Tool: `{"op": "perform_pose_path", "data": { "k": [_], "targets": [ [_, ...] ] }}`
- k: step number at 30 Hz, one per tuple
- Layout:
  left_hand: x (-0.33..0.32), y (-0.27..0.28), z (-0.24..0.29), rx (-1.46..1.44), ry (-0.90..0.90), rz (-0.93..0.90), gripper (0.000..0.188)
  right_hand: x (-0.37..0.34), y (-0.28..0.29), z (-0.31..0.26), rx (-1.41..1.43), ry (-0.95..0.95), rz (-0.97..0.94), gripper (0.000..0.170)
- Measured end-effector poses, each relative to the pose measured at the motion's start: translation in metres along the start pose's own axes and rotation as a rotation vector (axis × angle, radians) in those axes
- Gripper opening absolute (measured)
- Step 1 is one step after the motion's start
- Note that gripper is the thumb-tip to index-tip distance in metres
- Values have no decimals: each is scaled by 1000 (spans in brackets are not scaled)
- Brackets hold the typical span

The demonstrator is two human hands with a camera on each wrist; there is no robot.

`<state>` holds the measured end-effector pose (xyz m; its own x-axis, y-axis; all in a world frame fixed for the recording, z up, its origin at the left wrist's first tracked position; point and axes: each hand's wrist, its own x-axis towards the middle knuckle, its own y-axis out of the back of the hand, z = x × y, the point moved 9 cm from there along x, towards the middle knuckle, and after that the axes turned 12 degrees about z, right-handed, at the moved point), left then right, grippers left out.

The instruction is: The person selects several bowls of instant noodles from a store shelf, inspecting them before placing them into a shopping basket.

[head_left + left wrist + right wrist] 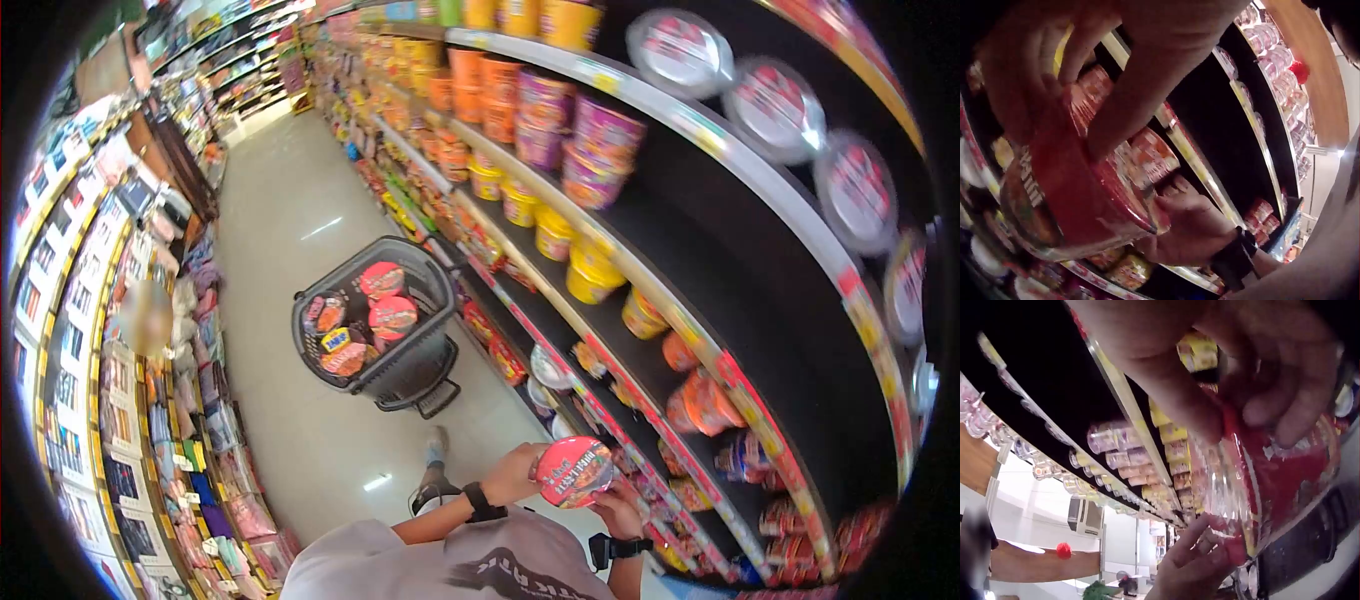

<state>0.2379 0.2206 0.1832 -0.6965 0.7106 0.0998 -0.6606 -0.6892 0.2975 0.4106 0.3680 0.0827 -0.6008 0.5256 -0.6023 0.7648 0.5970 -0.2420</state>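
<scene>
A red instant noodle bowl with a picture on its lid is held in front of the body. My left hand grips one side of it, and my right hand grips the opposite side. Close up in the left wrist view, the noodle bowl is tilted, with thumb and fingers bent around its edge. The right wrist view shows clear wrap on the noodle bowl, with the right fingers over its side. Both wrists wear dark bands.
A dark grey shopping basket stands on the aisle floor with several noodle bowls in it. To the right run shelves of noodle cups and bowls. Packaged textiles fill the left shelves. Below the hands, a shoe shows beside the basket.
</scene>
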Motion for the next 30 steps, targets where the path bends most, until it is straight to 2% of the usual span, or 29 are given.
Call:
{"op": "perform_pose_path", "data": {
  "k": [3,4,7,11,13,15,16,19,20,23,24,25,27,28,30],
  "targets": [
    [17,100,-45,94,168,143,48,66,-105,9,10,-60,-212,23],
    [24,130,-65,176,149,187,51,77,-143,3,-50,-40,-208,23],
    [24,222,-126,128,297,360,51,109,-270,-12,-212,33,-288,23],
    [31,342,-130,187,287,641,49,162,-407,-14,-354,172,-405,24],
    [37,383,-154,209,252,741,48,177,-464,-19,-343,208,-413,27],
    [53,414,-176,74,235,795,46,188,-508,-22,-302,207,-436,30],
    [59,427,-189,152,241,829,43,198,-520,-19,-318,236,-434,31],
    [74,434,-273,-59,406,754,42,220,-523,6,-448,167,-377,30],
    [72,436,-302,84,477,707,37,220,-514,18,-467,133,-415,32],
    [60,422,-311,-312,525,640,48,205,-460,43,-639,107,-542,35],
    [53,414,-320,-393,575,617,47,200,-428,54,-683,29,-520,36],
    [47,407,-306,-403,585,638,40,194,-391,67,-725,-50,-501,38],
    [34,390,-321,-409,622,639,28,193,-299,107,-564,-254,-420,38],
    [26,382,-328,-413,638,643,23,187,-253,121,-589,-284,-322,37],
    [13,352,-332,-485,720,614,25,167,-157,152,-605,-345,-144,36]
  ]
}}
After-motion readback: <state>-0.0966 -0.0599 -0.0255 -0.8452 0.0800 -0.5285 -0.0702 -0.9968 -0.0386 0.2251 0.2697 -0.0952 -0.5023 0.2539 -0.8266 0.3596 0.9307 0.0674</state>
